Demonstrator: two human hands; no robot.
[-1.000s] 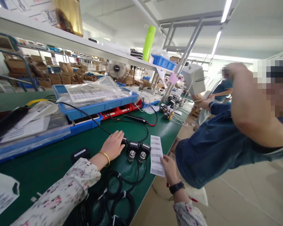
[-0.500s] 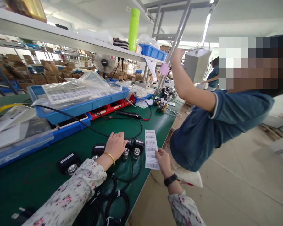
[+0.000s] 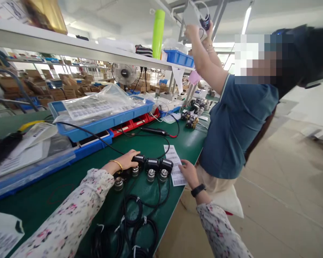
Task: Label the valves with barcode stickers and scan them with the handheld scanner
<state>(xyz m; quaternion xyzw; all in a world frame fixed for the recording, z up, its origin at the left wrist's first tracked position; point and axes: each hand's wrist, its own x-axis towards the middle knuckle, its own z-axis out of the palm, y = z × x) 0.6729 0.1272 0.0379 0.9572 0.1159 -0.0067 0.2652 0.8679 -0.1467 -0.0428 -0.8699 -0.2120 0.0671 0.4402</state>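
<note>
My left hand [image 3: 127, 159] reaches over a row of small black boxy units with round metal fittings and black cables. Its fingers are closed on one black unit [image 3: 139, 160], whose metal fitting shows below them. Two similar black units, a middle one [image 3: 152, 164] and a right one [image 3: 166, 165], stand side by side just to the right. Another metal fitting [image 3: 118, 184] shows below my left wrist. My right hand [image 3: 190, 173] pinches the right edge of a white sheet of barcode labels [image 3: 174, 165], which lies beside the right unit near the table edge.
Coiled black cables [image 3: 144, 229] lie in front on the green table [image 3: 97, 200]. Blue trays [image 3: 102, 123] with bagged sheets and red bins [image 3: 129, 125] stand behind. A co-worker in a blue shirt [image 3: 231, 132] stands at right, arms raised. A shelf [image 3: 97, 53] runs above.
My left hand has shifted left along the row and closed on a unit. The label sheet has tilted and come against the units. The co-worker now has both arms up.
</note>
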